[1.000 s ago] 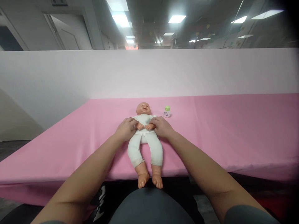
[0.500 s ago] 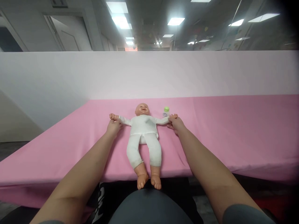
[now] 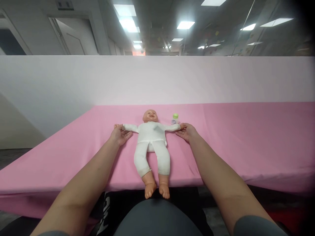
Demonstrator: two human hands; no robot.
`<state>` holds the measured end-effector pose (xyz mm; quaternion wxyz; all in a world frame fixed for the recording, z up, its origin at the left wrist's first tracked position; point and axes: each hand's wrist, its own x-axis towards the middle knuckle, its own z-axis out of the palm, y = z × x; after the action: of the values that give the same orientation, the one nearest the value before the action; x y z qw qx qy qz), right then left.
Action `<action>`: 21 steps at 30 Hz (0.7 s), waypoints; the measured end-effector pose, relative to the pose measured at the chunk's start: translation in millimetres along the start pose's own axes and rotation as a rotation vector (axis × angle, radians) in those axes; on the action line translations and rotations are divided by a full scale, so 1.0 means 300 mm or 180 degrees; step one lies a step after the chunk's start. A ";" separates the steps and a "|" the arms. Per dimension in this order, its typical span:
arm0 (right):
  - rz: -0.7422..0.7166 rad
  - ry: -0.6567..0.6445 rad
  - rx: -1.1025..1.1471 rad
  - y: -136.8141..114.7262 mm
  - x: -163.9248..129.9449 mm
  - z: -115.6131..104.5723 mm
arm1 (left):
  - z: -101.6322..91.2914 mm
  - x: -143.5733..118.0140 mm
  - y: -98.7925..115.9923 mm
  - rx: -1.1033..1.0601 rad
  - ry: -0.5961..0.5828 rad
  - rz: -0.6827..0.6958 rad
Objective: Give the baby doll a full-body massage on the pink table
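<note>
Both hands lowered, doll (image 3: 152, 137) arms still spread

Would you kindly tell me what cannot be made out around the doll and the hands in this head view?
Small bottle: label print too small to read.
Doll: its hands are covered by the left hand and right hand, so neither grip is clear.
Pink table: its near edge hides what lies below.

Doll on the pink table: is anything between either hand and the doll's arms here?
Nothing visible. The left hand is at the doll's outstretched wrist on one side, the right hand at the other wrist. The small green-capped bottle stands just beyond the right hand, beside the doll's arm, not between them.
</note>
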<state>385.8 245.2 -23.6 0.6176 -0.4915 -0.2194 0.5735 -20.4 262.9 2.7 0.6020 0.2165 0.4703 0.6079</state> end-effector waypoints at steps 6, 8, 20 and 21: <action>-0.1837 0.0137 -0.0963 0.058 -0.068 0.098 | 0.029 -0.026 -0.047 0.0981 -0.0070 0.1313; -0.2381 -0.0235 -0.1351 0.072 -0.113 0.136 | 0.043 -0.057 -0.068 0.1658 -0.0309 0.1868; -0.3133 -0.1868 -0.3605 0.091 -0.193 0.192 | 0.057 -0.153 -0.060 0.5111 -0.1491 0.3163; -0.3158 -0.1836 -0.3684 0.092 -0.191 0.192 | 0.060 -0.160 -0.058 0.5272 -0.1503 0.3191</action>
<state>310.0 208.9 -6.3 0.3672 -0.4114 -0.8235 0.1330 12.3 220.7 11.1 0.0129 0.8572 0.4685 0.2133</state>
